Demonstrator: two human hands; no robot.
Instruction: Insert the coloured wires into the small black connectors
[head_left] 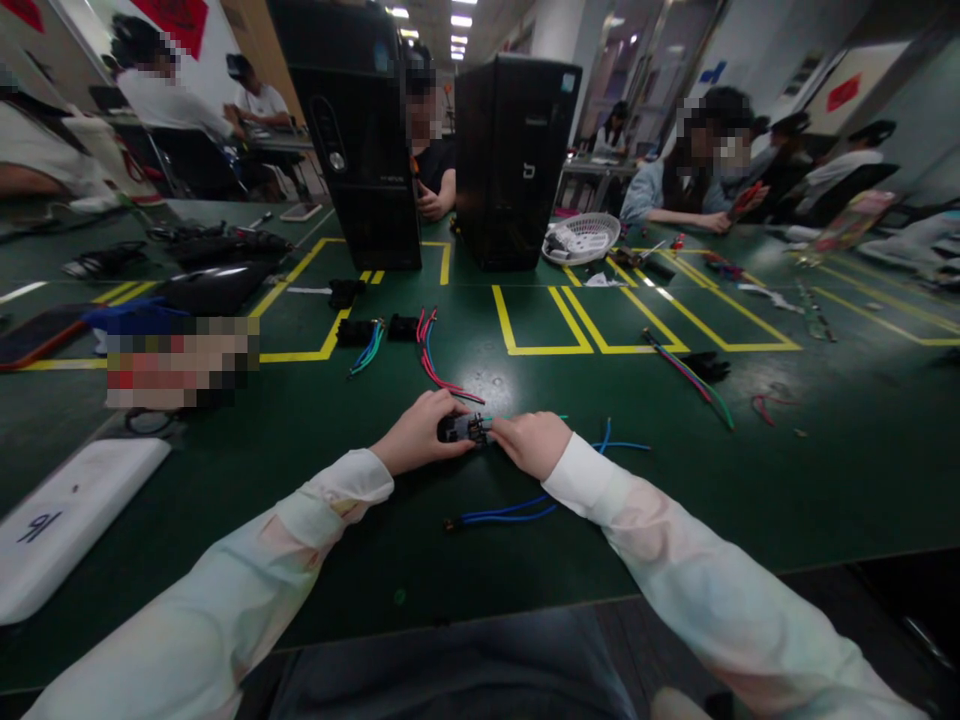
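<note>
My left hand (427,432) is closed around a small black-and-grey connector block (463,428), held just above the green table. From the right, my right hand (534,440) pinches a thin wire at the block's open side; a green-blue end (562,417) of wire shows past the knuckles. Below my hands lie blue wires (499,517) with a dark end piece. Another blue wire (626,446) sits right of my right hand. Beyond my hands are red wires (429,362) and blue-green wires (367,350), each running from a black block.
Two black computer towers (360,150) (517,165) stand at the back. A white basket (581,240) is beside the right tower. Multicoloured wires (694,378) lie to the right, a white case (79,515) to the left. Yellow tape (551,350) marks the green table (787,480). Other people sit beyond.
</note>
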